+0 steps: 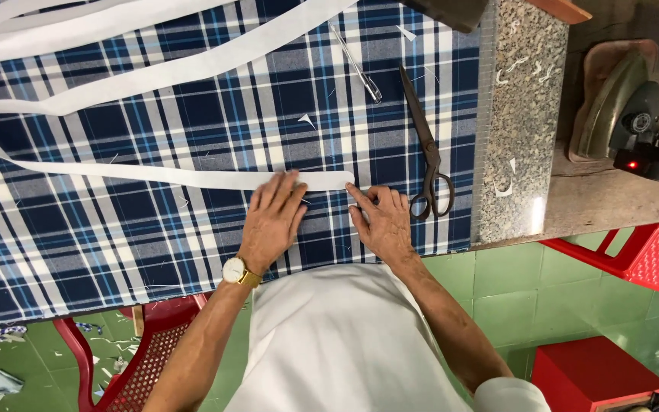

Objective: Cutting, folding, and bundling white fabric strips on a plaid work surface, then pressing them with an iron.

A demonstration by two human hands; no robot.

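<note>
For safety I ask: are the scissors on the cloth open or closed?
Closed. The scissors lie flat on the plaid cloth, blades together in one line.

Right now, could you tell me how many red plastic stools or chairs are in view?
3: one red chair under the table's near edge at lower left, one red stool beside the table at right, one red stool at bottom right. Others may be hidden.

The cloth (192,252) is checked blue, navy and white — the strip (154,174) white, chairs (642,252) red, floor tiles (512,297) green.
</note>
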